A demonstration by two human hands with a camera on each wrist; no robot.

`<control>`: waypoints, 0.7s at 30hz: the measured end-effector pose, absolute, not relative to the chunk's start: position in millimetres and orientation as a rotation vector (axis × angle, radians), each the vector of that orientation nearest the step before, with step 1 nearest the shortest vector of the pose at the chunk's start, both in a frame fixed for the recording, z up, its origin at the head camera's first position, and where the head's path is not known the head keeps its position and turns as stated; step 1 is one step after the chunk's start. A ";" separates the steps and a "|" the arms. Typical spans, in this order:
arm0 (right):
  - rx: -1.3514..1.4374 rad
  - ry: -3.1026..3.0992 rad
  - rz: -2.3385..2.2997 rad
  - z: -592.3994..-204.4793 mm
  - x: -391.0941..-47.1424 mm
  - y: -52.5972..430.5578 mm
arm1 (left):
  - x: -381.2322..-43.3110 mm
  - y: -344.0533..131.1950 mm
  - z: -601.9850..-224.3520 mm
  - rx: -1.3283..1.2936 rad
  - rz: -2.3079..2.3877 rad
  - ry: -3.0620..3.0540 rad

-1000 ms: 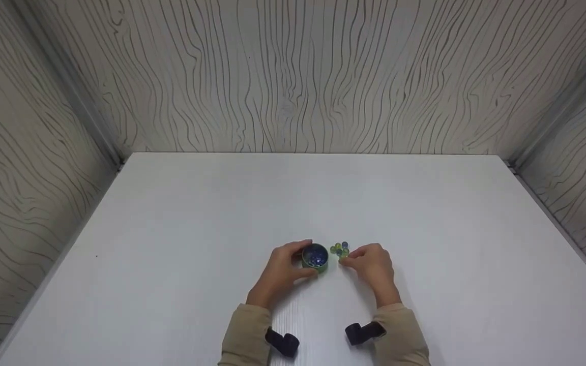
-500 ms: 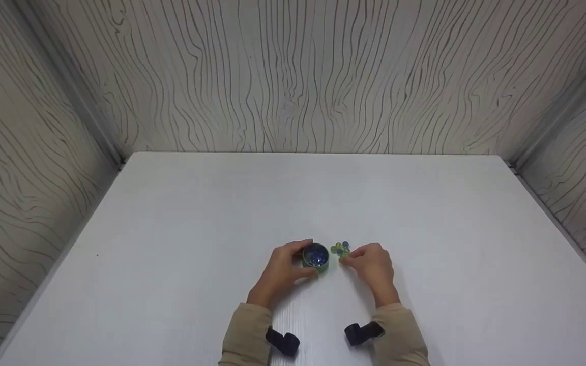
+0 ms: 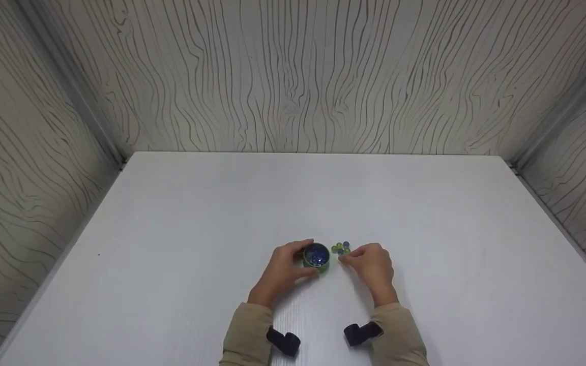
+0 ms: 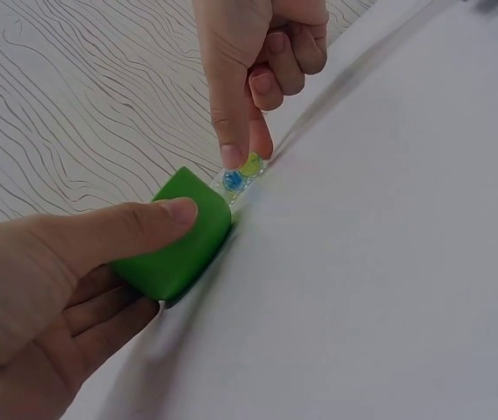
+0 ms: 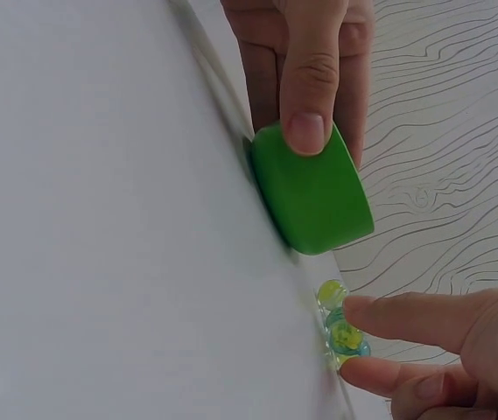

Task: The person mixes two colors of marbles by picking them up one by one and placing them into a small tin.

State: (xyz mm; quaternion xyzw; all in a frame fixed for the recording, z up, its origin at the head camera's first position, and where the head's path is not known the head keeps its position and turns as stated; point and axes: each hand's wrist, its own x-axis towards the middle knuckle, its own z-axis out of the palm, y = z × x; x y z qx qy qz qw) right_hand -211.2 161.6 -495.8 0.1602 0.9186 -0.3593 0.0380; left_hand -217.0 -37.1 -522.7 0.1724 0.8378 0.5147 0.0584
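Observation:
My left hand [image 3: 280, 267] grips a small round green cup [image 3: 316, 269] that stands on the table, thumb on the near side and fingers behind. In the left wrist view the thumb presses the cup's green wall [image 4: 183, 249]. Blue, shiny contents show inside the cup in the head view. To its right lies a small cluster of clear glass marbles [image 3: 340, 248] with yellow, green and blue swirls. My right hand [image 3: 374, 267] reaches into this cluster, its thumb and a finger around a yellow-blue marble [image 5: 347, 334]; the other fingers are curled.
A white table [image 3: 196, 213] lies under everything, with wood-patterned panels [image 3: 293, 76] at its back and sides. Each beige sleeve carries a dark wrist mount, one on the left [image 3: 284, 341] and one on the right [image 3: 361, 334].
Both hands and the cup stay nearly in place. My right fingertips shift slightly at the near edge of the marbles, and the marble at their tips shows less now.

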 end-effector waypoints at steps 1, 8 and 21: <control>0.493 2.819 -1.099 -495.7 -211.2 161.6 | -217.2 -36.9 -522.9 0.520 1.560 2.538; 0.514 2.817 -1.076 -495.9 -212.0 161.9 | -218.0 -36.4 -523.1 0.506 1.563 2.526; 0.489 2.834 -1.087 -496.9 -210.9 160.9 | -216.2 -36.8 -523.4 0.470 1.569 2.508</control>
